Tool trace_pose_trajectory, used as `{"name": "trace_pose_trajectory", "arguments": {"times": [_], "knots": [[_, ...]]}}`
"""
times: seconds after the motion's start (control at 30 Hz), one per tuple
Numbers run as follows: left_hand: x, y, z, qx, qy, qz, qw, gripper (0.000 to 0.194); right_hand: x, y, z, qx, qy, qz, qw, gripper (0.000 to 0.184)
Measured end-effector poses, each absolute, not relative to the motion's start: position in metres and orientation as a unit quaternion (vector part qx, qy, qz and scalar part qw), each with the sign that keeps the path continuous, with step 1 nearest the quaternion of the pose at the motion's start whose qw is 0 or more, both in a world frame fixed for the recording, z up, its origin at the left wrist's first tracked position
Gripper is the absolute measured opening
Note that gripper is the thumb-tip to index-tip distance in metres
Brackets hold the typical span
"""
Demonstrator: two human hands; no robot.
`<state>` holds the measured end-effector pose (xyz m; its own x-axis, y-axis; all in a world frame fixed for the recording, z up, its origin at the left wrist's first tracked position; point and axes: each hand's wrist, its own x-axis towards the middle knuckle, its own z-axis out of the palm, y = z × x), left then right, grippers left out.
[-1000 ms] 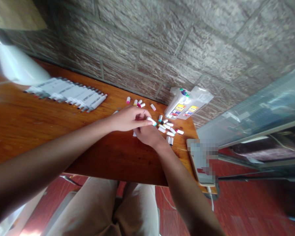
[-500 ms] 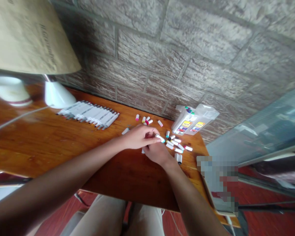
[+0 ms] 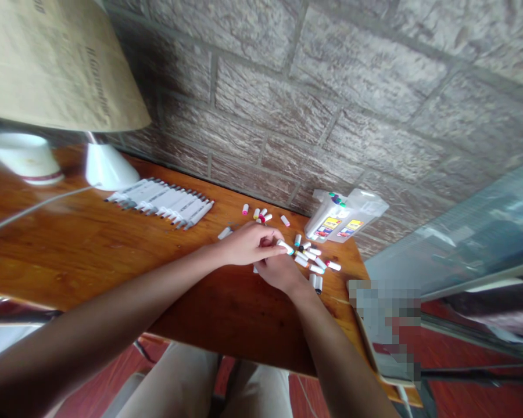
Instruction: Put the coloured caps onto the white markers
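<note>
My left hand (image 3: 246, 244) pinches a white marker cap (image 3: 285, 247) with a teal end between thumb and fingers. My right hand (image 3: 279, 271) lies against it, just below and to the right; its fingers are hidden behind the left hand, so what they hold does not show. Close by on the right, several loose white caps (image 3: 317, 269) with coloured ends are scattered. A few more caps (image 3: 285, 220) lie beyond the hands. Left of my left hand, part of a white piece (image 3: 224, 233) rests on the table.
A row of grey-white markers (image 3: 169, 200) lies to the left on the wooden table (image 3: 91, 244). Behind it stand a lamp (image 3: 108, 165) and a paper cup (image 3: 28, 159). An open clear plastic case (image 3: 348, 215) holding some markers stands near the wall. A pixelated object (image 3: 383, 331) sits at the right edge.
The view has shifted slightly. Both hands stay together in nearly the same place, and the cap in the left hand has tilted a little at most.
</note>
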<state>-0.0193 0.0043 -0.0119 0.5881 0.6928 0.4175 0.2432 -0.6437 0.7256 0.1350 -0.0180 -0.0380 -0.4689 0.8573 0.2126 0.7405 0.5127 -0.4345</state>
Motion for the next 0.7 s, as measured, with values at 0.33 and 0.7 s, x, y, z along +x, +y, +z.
{"name": "trace_pose_trajectory", "arguments": {"times": [0.33,0.7], "knots": [[-0.0190,0.0039,-0.0116,0.837,0.291,0.353,0.301,0.031,0.1320,-0.0179,-0.0326,-0.489,-0.842,0.151,0.169,0.024],[-0.0173,0.0034,-0.0137,0.831,0.300,0.362,0.298,0.032,0.1334,-0.0178,-0.0319,-0.486,-0.843,0.153,0.172,0.025]]}}
